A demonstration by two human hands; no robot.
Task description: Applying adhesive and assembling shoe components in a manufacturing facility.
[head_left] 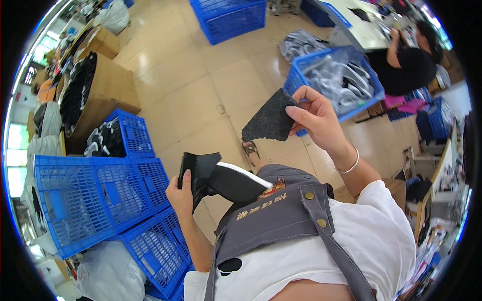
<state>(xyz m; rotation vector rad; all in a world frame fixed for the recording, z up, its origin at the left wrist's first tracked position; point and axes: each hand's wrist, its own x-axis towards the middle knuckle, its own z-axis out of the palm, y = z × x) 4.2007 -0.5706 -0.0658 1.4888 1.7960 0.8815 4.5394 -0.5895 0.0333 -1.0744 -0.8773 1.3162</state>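
My left hand (pixel 183 196) is closed on a black shoe part with a white edge (pixel 235 184), its thumb lying over the near end. The part slants across in front of my apron; its exact kind cannot be told. Higher up and to the right, my right hand (pixel 317 118) pinches a black piece of sheet material (pixel 268 118) between thumb and fingers. This piece is flat, with a curved cut along its lower edge. The two pieces are apart. A grey apron (pixel 263 215) covers my front.
Blue plastic crates (pixel 75 200) stand stacked at my left, near a cardboard box (pixel 113 83). Ahead right, a blue basket (pixel 299 75) holds grey and white shoe parts in clear plastic. Another person (pixel 409 65) sits by a white table (pixel 359 31). Tiled floor (pixel 188 95) lies between.
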